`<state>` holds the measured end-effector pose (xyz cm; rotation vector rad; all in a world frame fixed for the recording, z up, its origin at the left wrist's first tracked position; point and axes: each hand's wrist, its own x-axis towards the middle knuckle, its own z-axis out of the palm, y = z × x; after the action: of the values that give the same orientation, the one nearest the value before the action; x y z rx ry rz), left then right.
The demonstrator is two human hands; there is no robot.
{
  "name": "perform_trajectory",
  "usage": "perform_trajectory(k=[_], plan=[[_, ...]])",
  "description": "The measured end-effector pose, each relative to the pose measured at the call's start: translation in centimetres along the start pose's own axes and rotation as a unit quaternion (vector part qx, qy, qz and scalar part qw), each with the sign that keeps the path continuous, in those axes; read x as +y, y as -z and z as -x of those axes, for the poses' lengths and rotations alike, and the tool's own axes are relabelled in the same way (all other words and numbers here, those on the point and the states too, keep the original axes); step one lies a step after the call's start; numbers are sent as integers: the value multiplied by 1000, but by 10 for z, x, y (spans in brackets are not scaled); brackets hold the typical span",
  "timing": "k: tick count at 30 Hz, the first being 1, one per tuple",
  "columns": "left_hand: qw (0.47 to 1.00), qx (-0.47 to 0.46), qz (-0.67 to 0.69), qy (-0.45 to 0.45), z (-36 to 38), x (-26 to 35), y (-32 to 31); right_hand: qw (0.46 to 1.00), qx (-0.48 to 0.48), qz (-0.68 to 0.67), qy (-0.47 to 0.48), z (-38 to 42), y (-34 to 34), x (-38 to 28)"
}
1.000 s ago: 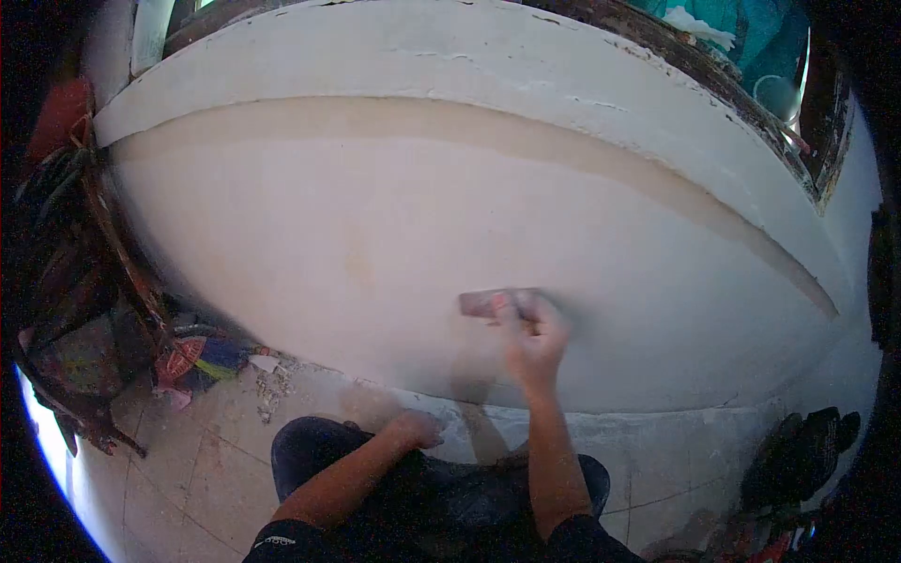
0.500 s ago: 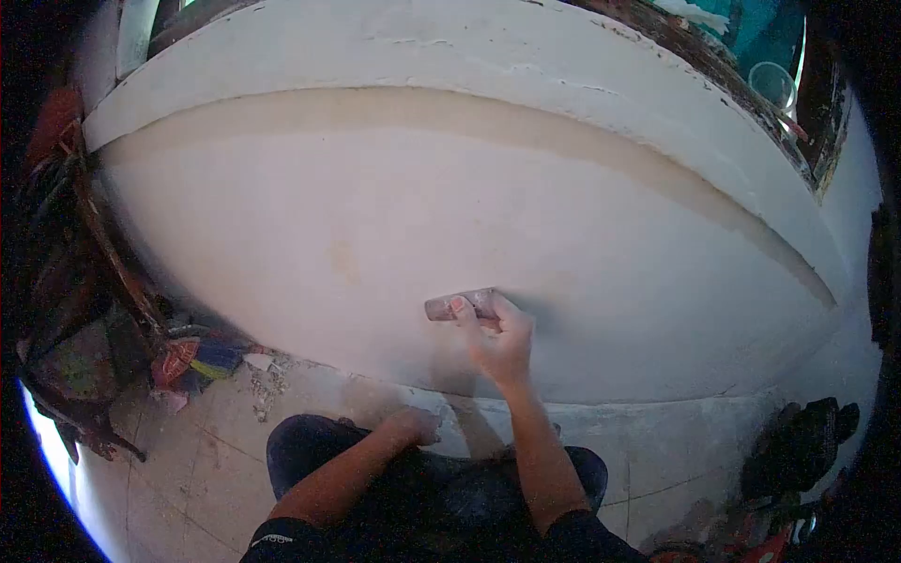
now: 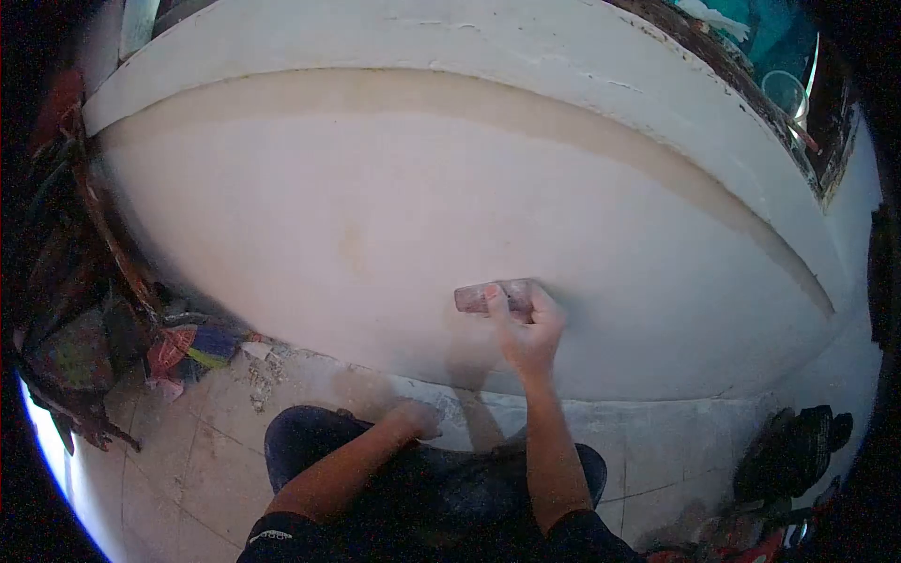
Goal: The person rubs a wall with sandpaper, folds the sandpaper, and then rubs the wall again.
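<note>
My right hand [image 3: 532, 330] is closed around a dusty reddish-brown sanding block [image 3: 495, 297], thumb on its near face and fingers behind its right part. The block lies against the pale, powdery wall [image 3: 357, 197], at the lower middle of the wall. White dust coats my fingers. Down by my knees, my left hand [image 3: 416, 419] rests with its fingers curled in, and nothing shows in it. The inner side of that hand is turned away from view.
A white ledge [image 3: 375, 42] juts out above the wall. At upper right stands a clear cup [image 3: 785, 92]. Piled clutter and a coloured packet [image 3: 214, 343] lie at left on the tiled floor [image 3: 221, 450]. A dark bag-like object [image 3: 788, 450] sits at lower right.
My right hand has moved to the right and slightly up along the wall with the sanding block. The left hand has stayed by my knees. The view has tilted slightly.
</note>
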<state>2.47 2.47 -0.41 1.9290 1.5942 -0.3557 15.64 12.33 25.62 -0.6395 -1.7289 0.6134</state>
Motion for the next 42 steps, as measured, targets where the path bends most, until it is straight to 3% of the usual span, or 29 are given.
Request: perform_trajectory(k=[4,7,9,10,12,13,15,17,18,20,24,26,27,29,30,32,37,42], plan=[[1000,28,-4,-9,11,-3,1,1000,-4,-22,17,-4,9,-13],[1000,-1,-6,-1,13,0,15,991,53,-104,-63,-10,21,-17],[999,-32,-19,4,13,5,25,982,4,-163,-98,-14,28,-17],[1000,1,20,-1,20,8,35,982,4,-164,-98,-16,32,-17],[995,51,84,-15,34,13,58,977,-117,-131,-123,-12,37,-14],[992,66,109,-25,43,17,73,975,-113,-132,-136,-4,39,-11],[938,102,329,-38,85,34,119,963,-208,-98,-142,14,44,1],[826,266,483,-117,51,15,86,949,-221,-114,-195,48,49,16],[828,256,487,-113,52,13,86,934,-237,-131,-234,63,48,23],[642,161,732,-164,61,11,104,927,-246,-109,-262,82,49,37],[625,162,747,-157,71,5,105,909,-266,-130,-294,74,44,32],[584,202,759,-203,66,12,105,916,-268,-113,-276,79,49,35],[585,200,761,-199,74,13,111,916,-277,-103,-272,77,46,35],[526,216,804,-172,90,20,117,913,-280,-97,-280,82,46,40],[526,214,805,-172,92,20,118,909,-286,-86,-289,84,47,41],[659,281,677,-169,88,21,118,918,-278,-80,-273,82,49,45],[694,326,625,-143,91,37,125,936,-272,-46,-220,80,52,47],[704,335,615,-116,88,33,120,968,-172,26,-180,86,41,48]])
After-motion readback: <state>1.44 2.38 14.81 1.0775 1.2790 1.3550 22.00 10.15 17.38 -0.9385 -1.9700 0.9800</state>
